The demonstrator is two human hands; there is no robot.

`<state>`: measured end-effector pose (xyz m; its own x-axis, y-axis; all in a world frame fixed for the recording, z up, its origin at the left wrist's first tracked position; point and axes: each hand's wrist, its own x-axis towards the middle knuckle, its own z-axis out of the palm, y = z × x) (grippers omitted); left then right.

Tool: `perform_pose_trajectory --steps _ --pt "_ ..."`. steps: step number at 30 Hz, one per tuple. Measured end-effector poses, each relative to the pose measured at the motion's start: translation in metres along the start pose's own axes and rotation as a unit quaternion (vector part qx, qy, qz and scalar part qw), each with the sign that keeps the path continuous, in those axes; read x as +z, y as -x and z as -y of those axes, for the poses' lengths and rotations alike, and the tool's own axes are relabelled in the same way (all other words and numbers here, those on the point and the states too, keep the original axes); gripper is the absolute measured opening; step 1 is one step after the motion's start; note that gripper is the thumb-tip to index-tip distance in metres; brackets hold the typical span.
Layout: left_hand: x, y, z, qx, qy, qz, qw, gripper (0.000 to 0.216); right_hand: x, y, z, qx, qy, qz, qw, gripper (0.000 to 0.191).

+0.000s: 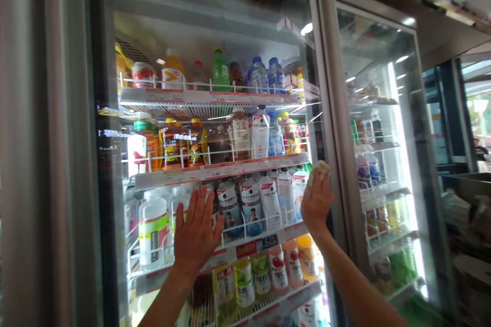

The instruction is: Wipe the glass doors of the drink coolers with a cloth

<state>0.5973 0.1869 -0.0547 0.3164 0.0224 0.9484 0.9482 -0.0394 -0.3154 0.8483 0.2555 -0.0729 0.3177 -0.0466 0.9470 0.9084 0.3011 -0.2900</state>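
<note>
A small, crumpled, cream-white cloth (321, 167) sits at the right side of a tall, clear glass door (215, 7), near its grey metal frame (333, 112); it looks soft and bunched, with uneven folds showing above the fingertips of the right hand (317, 202), while the rest is hidden beneath them; that hand is raised, its fingers upright and close together, and has hold of the cloth against the glass side; the left hand (196, 230) is lifted lower down and to the left, open and nearly flat, its fingers extended and slightly parted, with nothing in its hold; it is at the glass, though whether the palm fully touches cannot be told; the door itself is transparent, with a bright white light reflection (307, 28) near its upper right corner; behind it, white wire-fronted shelves (172, 96) carry rows of drinks, among them a green plastic bottle (221, 69) on the top shelf and a clear bottle with a green-and-white label (152, 230) just left of the left hand; a second glass-fronted cooler (379, 82) stands to the right.
</note>
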Motion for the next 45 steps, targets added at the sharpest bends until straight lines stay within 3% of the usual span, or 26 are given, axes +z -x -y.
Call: perform_pose_trajectory --steps 1,4,5,6,8,10,11,15,16,19,21,25,26,27,31,33,36,37,38,42,43,45 --pt "0.000 0.000 0.000 0.002 -0.001 0.000 1.000 0.069 -0.001 0.005 0.004 -0.010 -0.005 0.018 1.000 0.062" --pt "0.000 0.001 0.002 0.007 0.000 0.001 1.000 0.069 -0.006 0.024 0.018 -0.194 -0.070 0.122 0.971 0.064" --pt "0.000 0.001 0.002 0.007 0.001 0.002 1.000 0.068 -0.008 0.027 0.019 -0.225 -0.080 0.134 0.962 0.064" --pt "0.001 0.001 0.003 0.007 0.004 0.003 1.000 0.068 -0.008 0.028 0.016 -0.214 -0.076 0.128 0.965 0.063" --pt "0.001 0.001 0.003 0.002 0.018 0.003 1.000 0.067 -0.009 0.026 0.006 -0.088 -0.031 0.078 0.993 0.061" --pt "0.000 0.001 0.002 -0.009 0.039 0.003 0.999 0.067 -0.010 0.025 0.001 0.012 0.005 0.047 0.999 0.061" --pt "0.000 0.001 0.002 -0.014 0.048 0.004 0.999 0.068 -0.011 0.028 0.003 0.004 0.002 0.058 0.998 0.061" --pt "-0.001 0.002 0.003 -0.009 0.052 -0.002 0.999 0.070 -0.015 0.043 0.016 -0.201 -0.073 0.154 0.965 0.064" --pt "-0.001 0.003 0.003 -0.008 0.050 -0.004 0.999 0.070 -0.015 0.044 0.015 -0.197 -0.069 0.151 0.966 0.063" --pt "0.000 0.001 0.004 -0.005 0.049 -0.009 0.999 0.070 -0.014 0.041 0.007 -0.032 -0.009 0.085 0.996 0.061" --pt "0.000 -0.002 0.003 -0.005 0.053 -0.008 0.999 0.070 -0.015 0.045 0.010 0.012 -0.004 0.073 0.997 0.061" --pt "-0.004 0.004 0.001 -0.004 0.046 -0.005 0.999 0.071 -0.025 0.069 0.025 -0.197 -0.097 0.156 0.963 0.060" --pt "-0.007 0.011 0.000 -0.005 0.039 0.003 0.999 0.070 -0.027 0.073 0.022 -0.218 -0.104 0.159 0.957 0.060" --pt "-0.009 0.020 -0.001 -0.005 0.032 0.012 0.999 0.070 -0.028 0.075 0.017 -0.205 -0.096 0.148 0.963 0.061" --pt "-0.017 0.061 -0.007 -0.005 0.015 0.041 0.999 0.068 -0.027 0.085 0.002 -0.018 -0.023 0.084 0.996 0.062" --pt "-0.017 0.074 -0.009 -0.013 0.009 0.038 0.999 0.068 -0.029 0.100 0.011 -0.044 -0.044 0.109 0.992 0.061" --pt "-0.016 0.080 -0.011 -0.023 0.007 0.041 0.999 0.068 -0.037 0.122 0.022 -0.197 -0.113 0.159 0.961 0.058" --pt "-0.016 0.080 -0.011 -0.025 0.010 0.045 0.999 0.068 -0.039 0.124 0.019 -0.215 -0.117 0.163 0.956 0.058" --pt "-0.016 0.079 -0.011 -0.028 0.013 0.047 0.998 0.068 -0.039 0.124 0.012 -0.201 -0.105 0.155 0.961 0.059" --pt "-0.015 0.078 -0.012 -0.031 0.016 0.051 0.998 0.068 -0.039 0.120 -0.013 -0.016 -0.015 0.096 0.995 0.063" --pt "-0.015 0.078 -0.012 -0.031 0.013 0.051 0.998 0.069 -0.040 0.124 -0.012 -0.010 -0.022 0.107 0.994 0.063" --pt "-0.015 0.077 -0.011 -0.026 0.006 0.044 0.999 0.068 -0.043 0.138 -0.002 -0.078 -0.074 0.159 0.981 0.062"
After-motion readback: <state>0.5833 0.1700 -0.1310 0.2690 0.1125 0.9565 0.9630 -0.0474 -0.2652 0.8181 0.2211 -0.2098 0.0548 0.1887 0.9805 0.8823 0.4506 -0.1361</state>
